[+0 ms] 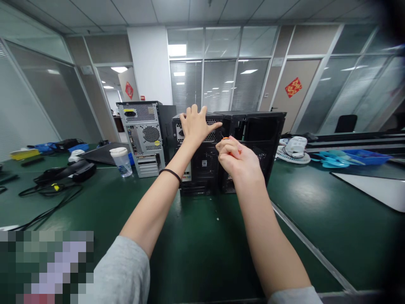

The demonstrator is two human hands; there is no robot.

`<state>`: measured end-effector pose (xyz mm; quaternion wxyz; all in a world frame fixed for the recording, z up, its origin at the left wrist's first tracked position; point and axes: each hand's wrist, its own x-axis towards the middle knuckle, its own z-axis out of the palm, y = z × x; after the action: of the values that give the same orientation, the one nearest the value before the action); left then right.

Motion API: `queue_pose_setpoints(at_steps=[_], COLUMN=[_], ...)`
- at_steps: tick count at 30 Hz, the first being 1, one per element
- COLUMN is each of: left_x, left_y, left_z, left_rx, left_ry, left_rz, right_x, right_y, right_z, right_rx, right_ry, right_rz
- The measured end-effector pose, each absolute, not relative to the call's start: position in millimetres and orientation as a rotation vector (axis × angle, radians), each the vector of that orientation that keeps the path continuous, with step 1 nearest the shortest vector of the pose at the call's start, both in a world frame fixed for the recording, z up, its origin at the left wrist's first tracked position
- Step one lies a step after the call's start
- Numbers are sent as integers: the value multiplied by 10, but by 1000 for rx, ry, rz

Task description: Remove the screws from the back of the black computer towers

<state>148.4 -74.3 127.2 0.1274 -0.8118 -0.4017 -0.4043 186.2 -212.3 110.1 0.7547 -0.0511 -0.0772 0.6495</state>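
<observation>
Before me on the green table stands a black computer case [202,173], its rear side facing me. My left hand [196,124] lies over the upper rear of this case with fingers spread, the thumb pointing right. Just right of it, my right hand [237,155] is closed around a screwdriver with an orange handle [225,138]. Its tip points at the case's right rear edge; whether it touches a screw is too small to tell. Adjoining on the right is a second black case or opened side [265,131]. A silver-grey computer case [147,139] stands on the left.
A clear cup with a white lid [122,161] stands left of the silver case. Black cables and a dark device [76,171] lie farther left. Blue tray [363,157], light-blue gloves [337,158] and a white cloth bundle [295,147] sit on the right. A metal seam [313,249] crosses the tabletop.
</observation>
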Motion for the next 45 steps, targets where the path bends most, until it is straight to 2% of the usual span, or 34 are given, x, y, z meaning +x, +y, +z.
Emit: queue_pose_setpoints(at_steps=[6,17,26,33,45], left_x=[1478,1489,1491,1506,1552], left_y=[-752,-743,-714,-664,-568], left_z=[1278,1267,1253,1214,1107], left_rx=[-2407,-2377,-2360,-2367,-2316], left_ry=[-1158,-1164,-1141,-1068,-915], left_rz=[-1176,-1184,-1208,-1316,-1488], right_x=[1884,1902,1858,1878,1879], right_y=[-2068,-2093,-2066,-2018,-2195], right_z=[1055,1045,1056,983,715], right_rx=[7,540,641,451,-386], right_ry=[-127,223,307,118,-473], right_rz=[1413,1557,1531,1549,1454])
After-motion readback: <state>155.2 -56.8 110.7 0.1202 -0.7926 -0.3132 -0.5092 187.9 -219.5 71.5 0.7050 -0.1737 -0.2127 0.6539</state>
